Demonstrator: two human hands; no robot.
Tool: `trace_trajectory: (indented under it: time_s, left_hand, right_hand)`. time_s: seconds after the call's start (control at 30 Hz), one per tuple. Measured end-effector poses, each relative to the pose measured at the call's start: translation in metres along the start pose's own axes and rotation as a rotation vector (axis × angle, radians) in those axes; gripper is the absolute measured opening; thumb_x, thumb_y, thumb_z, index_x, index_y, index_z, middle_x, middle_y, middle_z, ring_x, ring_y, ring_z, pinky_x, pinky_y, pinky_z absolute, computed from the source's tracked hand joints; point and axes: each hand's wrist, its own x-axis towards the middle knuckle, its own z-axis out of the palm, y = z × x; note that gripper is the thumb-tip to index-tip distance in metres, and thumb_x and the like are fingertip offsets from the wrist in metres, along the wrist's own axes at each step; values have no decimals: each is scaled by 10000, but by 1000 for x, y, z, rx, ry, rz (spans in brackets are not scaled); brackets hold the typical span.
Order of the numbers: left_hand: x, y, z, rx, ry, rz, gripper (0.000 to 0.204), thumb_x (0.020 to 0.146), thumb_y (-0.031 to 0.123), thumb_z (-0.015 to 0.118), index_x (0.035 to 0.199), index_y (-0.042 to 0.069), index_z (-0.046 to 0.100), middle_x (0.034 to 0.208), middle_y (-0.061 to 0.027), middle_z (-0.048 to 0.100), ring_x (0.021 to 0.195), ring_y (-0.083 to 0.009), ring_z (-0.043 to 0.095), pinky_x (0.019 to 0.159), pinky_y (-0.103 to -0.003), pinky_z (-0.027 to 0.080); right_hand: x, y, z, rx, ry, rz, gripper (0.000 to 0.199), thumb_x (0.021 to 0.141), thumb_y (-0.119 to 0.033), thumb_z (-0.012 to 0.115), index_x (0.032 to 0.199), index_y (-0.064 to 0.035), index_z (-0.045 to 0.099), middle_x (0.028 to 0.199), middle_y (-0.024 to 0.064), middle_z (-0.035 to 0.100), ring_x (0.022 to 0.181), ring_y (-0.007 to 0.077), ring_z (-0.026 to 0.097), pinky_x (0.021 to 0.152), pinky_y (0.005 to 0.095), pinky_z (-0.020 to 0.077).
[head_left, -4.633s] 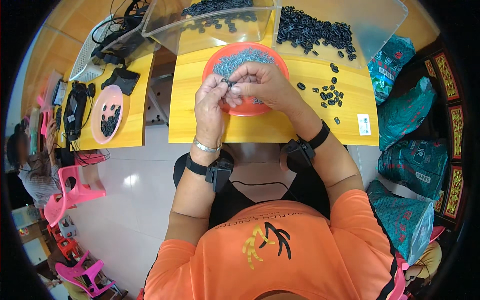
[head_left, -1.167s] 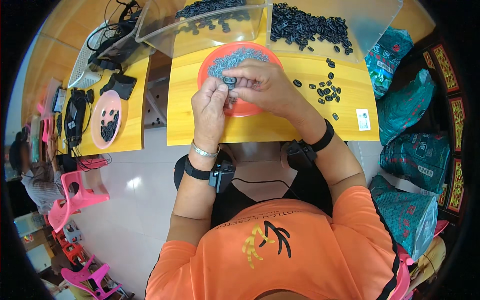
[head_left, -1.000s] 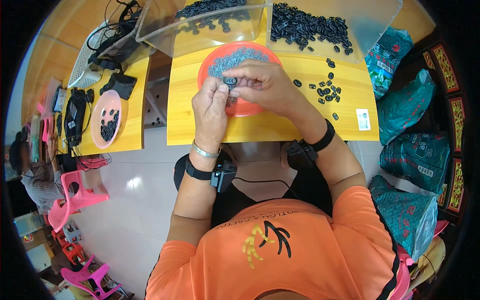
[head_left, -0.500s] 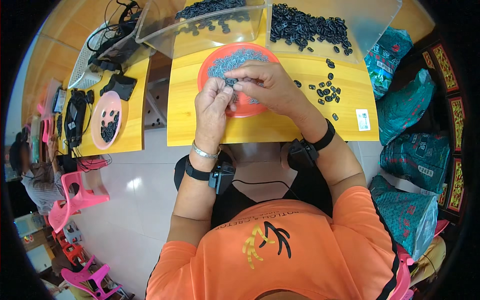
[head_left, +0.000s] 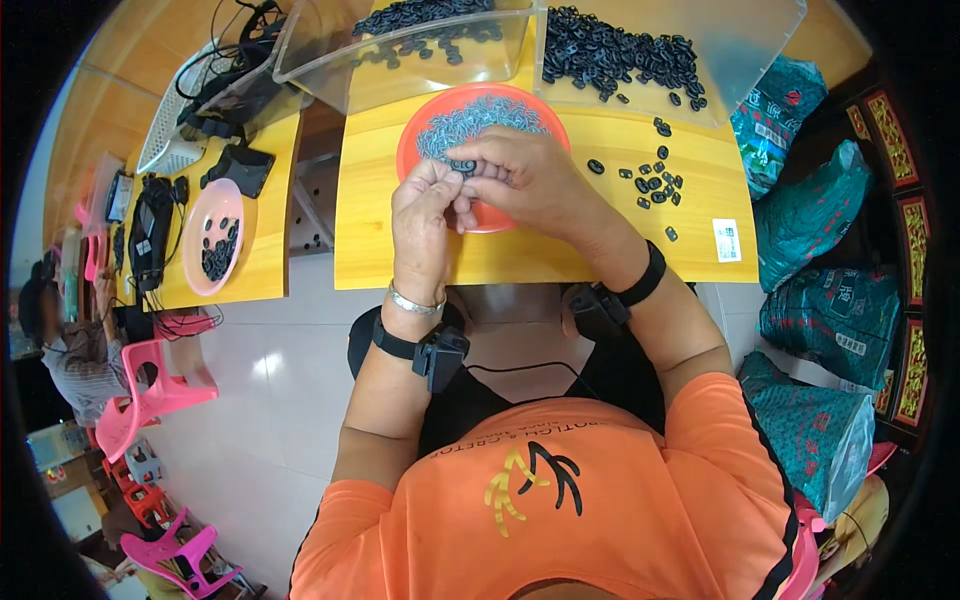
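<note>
Over a red round tray (head_left: 407, 150) heaped with small grey metal screws (head_left: 480, 118), my two hands meet. Between their fingertips is a small black oval plastic piece with holes (head_left: 462, 166). My left hand (head_left: 427, 200) pinches it from the lower left. From the right, my right hand (head_left: 515, 172) closes its thumb and forefinger on the same piece. Whether a screw is also in the fingers is too small to tell. Several loose black plastic pieces (head_left: 655, 184) lie on the yellow table (head_left: 600, 250) to the right of my hands.
Behind the tray stand two clear plastic bins (head_left: 430, 75), (head_left: 740, 50) of black pieces. A pink bowl (head_left: 228, 195) of black pieces and a white basket (head_left: 160, 145) of cables occupy the left table. Green sacks (head_left: 830, 320) line the right side. Another person (head_left: 80, 355) sits far left.
My right hand has drawn in slightly and its fingers are more curled around the black piece. My left hand stays nearly in place, still pinching it.
</note>
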Motion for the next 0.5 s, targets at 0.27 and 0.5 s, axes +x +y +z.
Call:
trace_trajectory:
  time_s: [0.27, 0.5]
  left_hand:
    - [2, 7, -8, 140, -85, 56, 155, 880, 152, 466, 784, 48, 528, 632, -22, 539, 554, -79, 479, 520, -197, 368]
    - [2, 10, -3, 277, -175, 42, 143, 874, 133, 473, 840, 17, 550, 629, 8, 498, 564, -68, 464, 531, -199, 364]
  right_hand:
    - [-1, -7, -11, -32, -88, -3, 282, 759, -39, 619, 1040, -48, 634, 849, 78, 601, 733, 178, 573, 657, 276, 459]
    - [2, -7, -23, 57, -184, 14, 273, 780, -17, 575, 1046, -40, 628, 857, 79, 612, 762, 184, 580, 692, 263, 453]
